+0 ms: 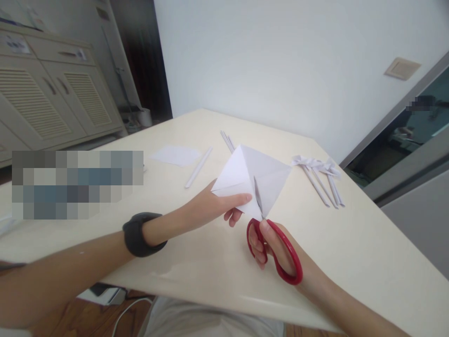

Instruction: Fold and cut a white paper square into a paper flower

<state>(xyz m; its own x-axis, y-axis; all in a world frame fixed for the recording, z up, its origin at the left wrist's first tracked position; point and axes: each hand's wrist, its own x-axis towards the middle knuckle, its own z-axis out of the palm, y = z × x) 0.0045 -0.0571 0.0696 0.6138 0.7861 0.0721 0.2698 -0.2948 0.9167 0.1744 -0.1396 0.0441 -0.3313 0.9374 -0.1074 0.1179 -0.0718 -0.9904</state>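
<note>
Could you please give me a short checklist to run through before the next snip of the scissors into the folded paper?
1. Left hand grips the folded paper: ok.
2. Right hand holds the red scissors through the handles: ok.
3. Blades meet the paper's lower edge: ok.
4. Left fingers clear of the blades: not ok, very close.
5. Cut line marked: cannot tell.
6. Paper strips on the table out of the way: ok.
</note>
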